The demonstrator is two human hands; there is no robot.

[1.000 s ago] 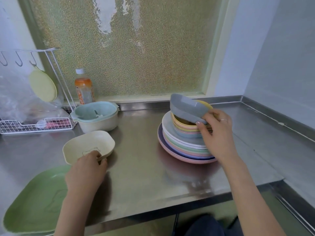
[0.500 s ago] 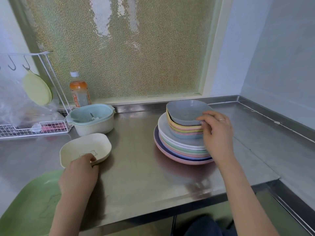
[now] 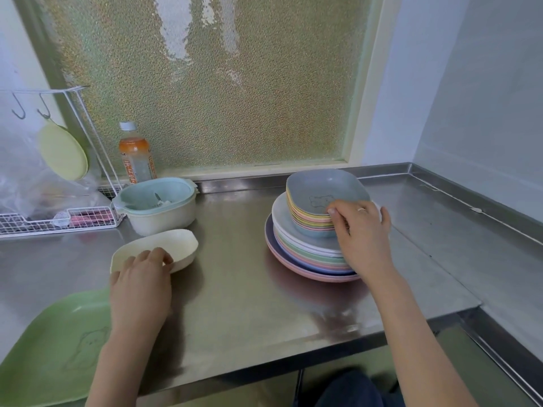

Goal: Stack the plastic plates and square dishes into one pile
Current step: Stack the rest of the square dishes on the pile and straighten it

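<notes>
On your steel counter (image 3: pixel 235 304) a green tray (image 3: pixel 50 356) sits at the near left corner. At the back left you have a white wire rack (image 3: pixel 58 220) with a pale yellow disc (image 3: pixel 63 152) hanging from it and a clear plastic bag (image 3: pixel 26 177) beside that. A capped orange drink bottle (image 3: pixel 135 155) stands against the frosted window (image 3: pixel 211 83), just behind a cream bowl with a blue strainer (image 3: pixel 157 205) nested inside it.

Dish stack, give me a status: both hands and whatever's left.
Right hand steadying grey square dish atop pile. Left hand gripping cream square dish, tilted, off the pile. Green tray unstacked. Path between clear.
</notes>
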